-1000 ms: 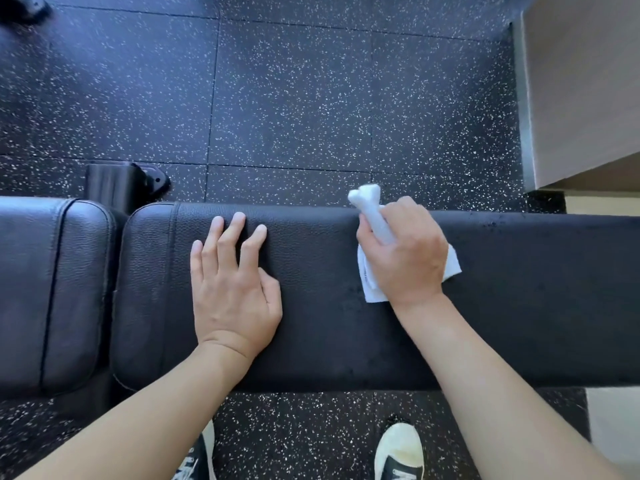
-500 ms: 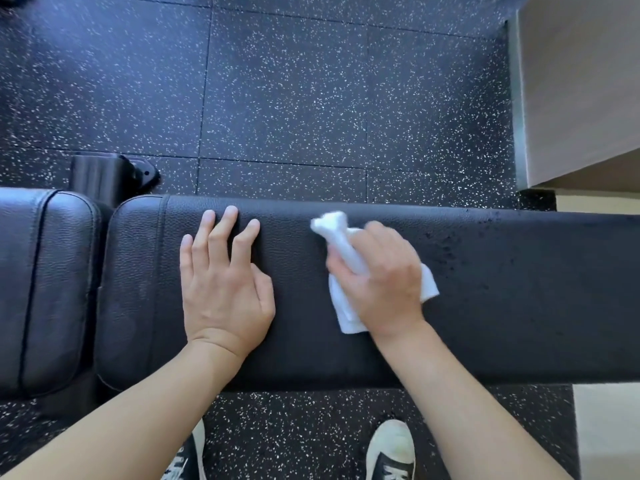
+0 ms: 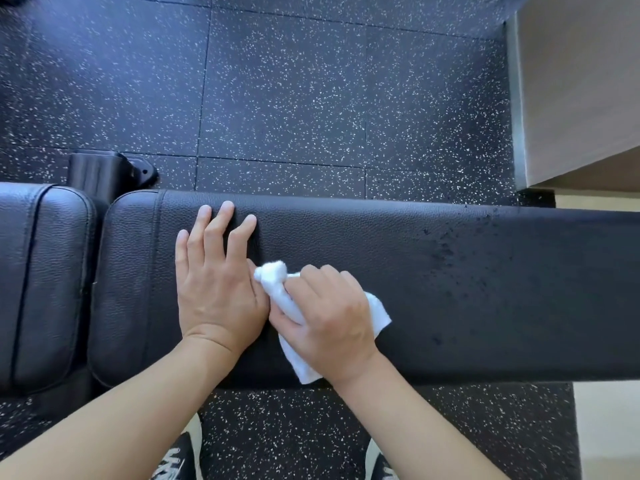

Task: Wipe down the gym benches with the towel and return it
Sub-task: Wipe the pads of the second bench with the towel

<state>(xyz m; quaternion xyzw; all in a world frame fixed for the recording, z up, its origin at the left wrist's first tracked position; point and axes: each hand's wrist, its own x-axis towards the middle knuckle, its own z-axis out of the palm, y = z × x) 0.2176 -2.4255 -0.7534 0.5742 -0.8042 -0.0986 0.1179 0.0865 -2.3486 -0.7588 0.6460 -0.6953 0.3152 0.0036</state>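
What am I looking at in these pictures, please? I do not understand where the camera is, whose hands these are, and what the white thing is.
There is no machine here. A person wears one camera on the head, and it looks down at their own two bare hands, so every picture comes from that same view.

The long black thing across the picture is a padded gym bench, seen from above. A second black pad sits beside its left end. Below is a dark speckled floor, and the person's shoes show at the bottom edge.

The left hand lies flat on the bench with straight fingers. The right hand grips a white towel and presses it onto the bench, right beside the left hand. Dark specks are scattered further right on the bench; I cannot tell what they are.
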